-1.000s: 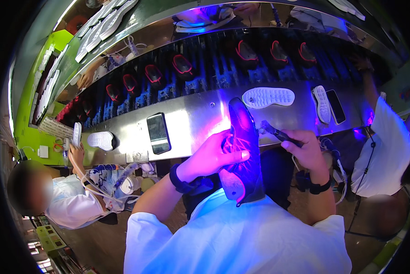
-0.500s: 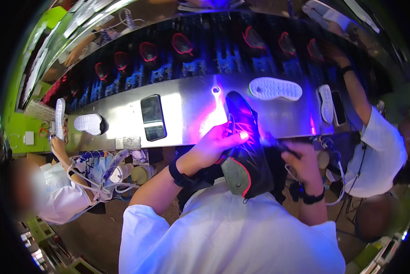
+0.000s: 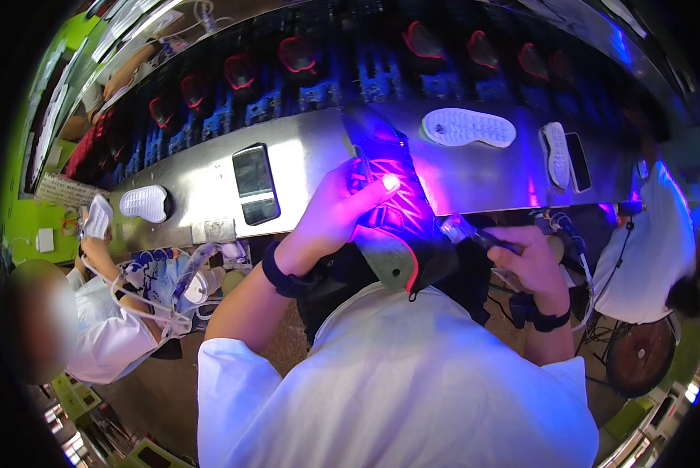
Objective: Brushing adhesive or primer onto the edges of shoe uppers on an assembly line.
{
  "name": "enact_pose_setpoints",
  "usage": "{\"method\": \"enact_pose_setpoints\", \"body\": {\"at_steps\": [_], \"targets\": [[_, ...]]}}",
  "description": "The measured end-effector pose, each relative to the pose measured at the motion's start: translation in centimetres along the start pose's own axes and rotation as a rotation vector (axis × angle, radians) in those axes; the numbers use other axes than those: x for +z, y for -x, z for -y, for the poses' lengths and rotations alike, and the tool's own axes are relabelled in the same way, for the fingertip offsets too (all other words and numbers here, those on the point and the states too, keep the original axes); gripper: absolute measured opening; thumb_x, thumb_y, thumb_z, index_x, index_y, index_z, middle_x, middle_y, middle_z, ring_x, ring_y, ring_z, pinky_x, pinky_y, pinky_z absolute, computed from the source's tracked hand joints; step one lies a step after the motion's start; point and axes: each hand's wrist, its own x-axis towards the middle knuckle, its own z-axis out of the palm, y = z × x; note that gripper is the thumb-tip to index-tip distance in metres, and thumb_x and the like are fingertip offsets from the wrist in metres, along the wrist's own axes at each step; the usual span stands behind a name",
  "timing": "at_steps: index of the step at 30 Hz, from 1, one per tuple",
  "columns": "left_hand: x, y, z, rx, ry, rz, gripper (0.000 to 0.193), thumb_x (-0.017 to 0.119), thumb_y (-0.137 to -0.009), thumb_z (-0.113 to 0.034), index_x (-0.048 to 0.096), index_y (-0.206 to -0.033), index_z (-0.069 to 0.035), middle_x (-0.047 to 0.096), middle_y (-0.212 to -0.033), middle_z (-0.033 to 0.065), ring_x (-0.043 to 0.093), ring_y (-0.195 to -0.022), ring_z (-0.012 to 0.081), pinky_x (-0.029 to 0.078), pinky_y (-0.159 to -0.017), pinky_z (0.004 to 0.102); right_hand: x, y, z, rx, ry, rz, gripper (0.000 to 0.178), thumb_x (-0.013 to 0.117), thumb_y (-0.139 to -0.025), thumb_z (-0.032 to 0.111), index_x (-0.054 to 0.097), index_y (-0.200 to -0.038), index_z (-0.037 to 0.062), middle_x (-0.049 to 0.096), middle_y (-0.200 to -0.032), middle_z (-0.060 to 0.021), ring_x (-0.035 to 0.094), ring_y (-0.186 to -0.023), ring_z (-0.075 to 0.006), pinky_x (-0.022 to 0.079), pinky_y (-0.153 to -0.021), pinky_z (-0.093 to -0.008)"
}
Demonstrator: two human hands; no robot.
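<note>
My left hand [image 3: 328, 209] is closed round a dark shoe upper [image 3: 409, 212] with red edging and a grey-green heel part, its thumb across the lacing area. The upper slants over the bench's near edge, toe pointing away and heel toward my shirt. Purple light falls on its lacing and on my thumb. To the right of the upper, my right hand [image 3: 531, 261] grips a black-handled brush [image 3: 474, 235], its pale head close to the upper's side. Whether the head touches the upper I cannot tell.
On the metal bench [image 3: 311, 168] lie a white sole [image 3: 471, 128], a phone [image 3: 256, 184], another sole [image 3: 144, 203] and, at the right, a sole [image 3: 555, 154] beside a phone [image 3: 578, 162]. Behind runs a rack with several red-edged uppers [image 3: 298, 54]. A co-worker [image 3: 116, 331] sits at the left.
The upper and my left hand have shifted left and away from me. My right hand has moved slightly right. The right-hand person's arm has left the rack.
</note>
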Motion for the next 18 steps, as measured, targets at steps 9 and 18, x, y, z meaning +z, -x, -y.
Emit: {"method": "enact_pose_setpoints", "body": {"at_steps": [9, 18], "targets": [[2.1, -0.8, 1.4, -0.032, 0.065, -0.043, 0.035, 0.065, -0.097, -0.021, 0.057, -0.124, 0.000, 0.067, -0.109, 0.0080, 0.068, -0.096, 0.0155, 0.055, -0.087, 0.0312, -3.1, 2.7, -1.1, -0.260, 0.194, -0.016, 0.031, 0.076, -0.083, 0.007, 0.071, -0.112, -0.0035, 0.065, -0.077, 0.0009, 0.056, -0.072, -0.0059, 0.044, -0.064, -0.0248], [2.5, -0.2, 3.0, -0.203, 0.234, -0.117, 0.041, 0.055, -0.101, -0.035, 0.057, -0.122, 0.000, 0.069, -0.109, 0.0112, 0.070, -0.098, 0.0203, 0.054, -0.092, 0.0359, -2.8, 4.1, 0.4, -0.314, 0.403, -0.247, 0.028, 0.074, -0.083, 0.008, 0.072, -0.110, 0.0004, 0.071, -0.086, -0.0092, 0.066, -0.078, -0.0167, 0.049, -0.073, -0.0282]]}}
